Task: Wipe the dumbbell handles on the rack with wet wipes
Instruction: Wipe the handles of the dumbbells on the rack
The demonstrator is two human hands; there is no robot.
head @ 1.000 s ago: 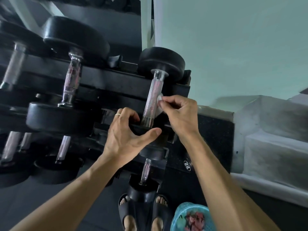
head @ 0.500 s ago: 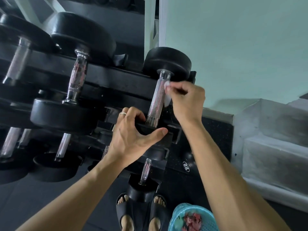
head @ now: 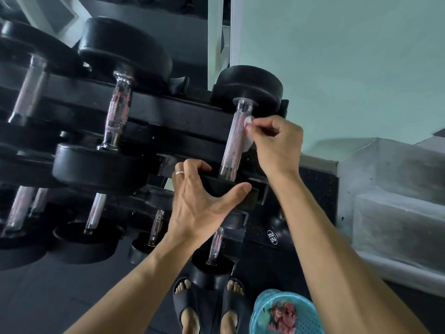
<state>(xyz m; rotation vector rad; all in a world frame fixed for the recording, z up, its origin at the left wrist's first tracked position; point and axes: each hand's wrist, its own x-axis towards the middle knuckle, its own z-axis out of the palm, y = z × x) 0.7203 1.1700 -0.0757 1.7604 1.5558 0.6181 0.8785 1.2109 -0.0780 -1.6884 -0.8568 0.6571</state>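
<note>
Right hand [head: 277,143] is pinched shut on a white wet wipe [head: 248,131], which is pressed against the upper part of the knurled dumbbell handle [head: 234,138] at the rack's [head: 168,109] right end; the dumbbell's near black head [head: 228,191] is gripped by the left hand [head: 199,201], ring visible

Two hands [head: 202,203], perhaps seven dumbbells [head: 234,141], one basket [head: 310,317].
</note>
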